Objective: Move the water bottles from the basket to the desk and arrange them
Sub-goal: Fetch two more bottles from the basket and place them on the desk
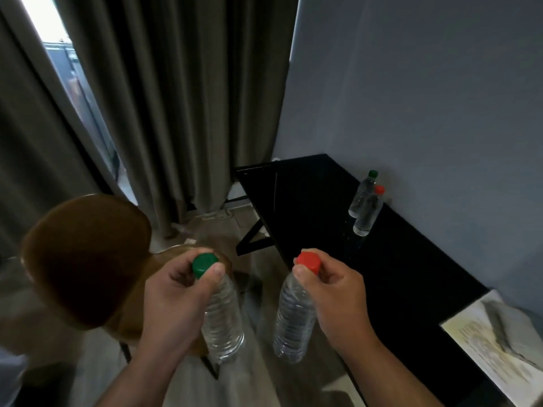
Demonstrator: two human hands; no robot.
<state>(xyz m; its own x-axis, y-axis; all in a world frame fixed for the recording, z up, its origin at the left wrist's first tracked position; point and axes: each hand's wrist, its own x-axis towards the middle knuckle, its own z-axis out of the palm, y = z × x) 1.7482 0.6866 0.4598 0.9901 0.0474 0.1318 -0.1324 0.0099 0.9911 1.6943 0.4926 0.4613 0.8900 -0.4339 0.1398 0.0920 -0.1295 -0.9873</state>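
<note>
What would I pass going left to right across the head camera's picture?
Brown chair → green-capped bottle in the left hand → red-capped bottle in the right hand → pale sheet at the far right.

I see a dim, soft room; daylight enters through the window [58,54] top left, edges bending, chair [85,259] blurred

Heavy grey-brown pleated curtains [176,98] hung well beyond the left hand [176,301], and a bright strip of window [54,39] showed at their left edge. A brown rounded wooden chair [85,259] stood just left of that hand. Beyond and right of the right hand [335,292], a glossy black rectangular desk [308,195] ran along a plain grey-blue wall [426,83]. Pale wood-look floor [211,230] lay beneath both hands.
</note>
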